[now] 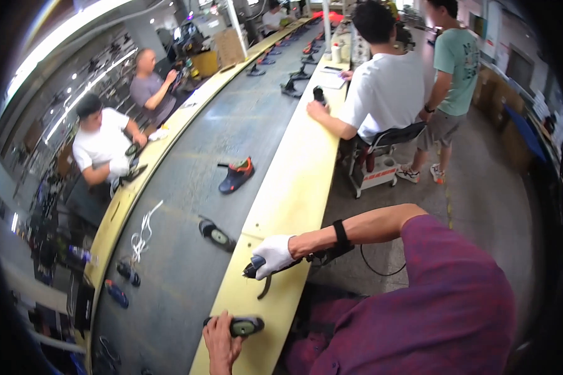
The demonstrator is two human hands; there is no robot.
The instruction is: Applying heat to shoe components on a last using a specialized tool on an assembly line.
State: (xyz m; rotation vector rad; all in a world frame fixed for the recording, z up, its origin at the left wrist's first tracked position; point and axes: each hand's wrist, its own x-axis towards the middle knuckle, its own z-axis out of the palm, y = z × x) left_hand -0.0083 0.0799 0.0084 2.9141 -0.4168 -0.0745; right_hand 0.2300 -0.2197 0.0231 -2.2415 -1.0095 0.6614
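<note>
My left hand [222, 344], bare, is closed over a black shoe [249, 326] that lies on the pale yellow ledge, its sole with a greenish inset showing. Farther along the ledge, my right hand [273, 255] wears a white glove and grips what looks like a dark shoe [256, 264], mostly covered by the hand. A curved black strip [265, 289] sticks out below it. Beside my right hand, another black shoe [217, 235] rests on the belt with its sole turned up.
The grey conveyor belt [187, 250] carries a dark blue and orange shoe [236, 175], a white lace bundle [142, 232] and several more shoes. Co-workers sit along both ledges; one in white [388, 87] sits ahead on my side, with another person standing [451, 75] behind.
</note>
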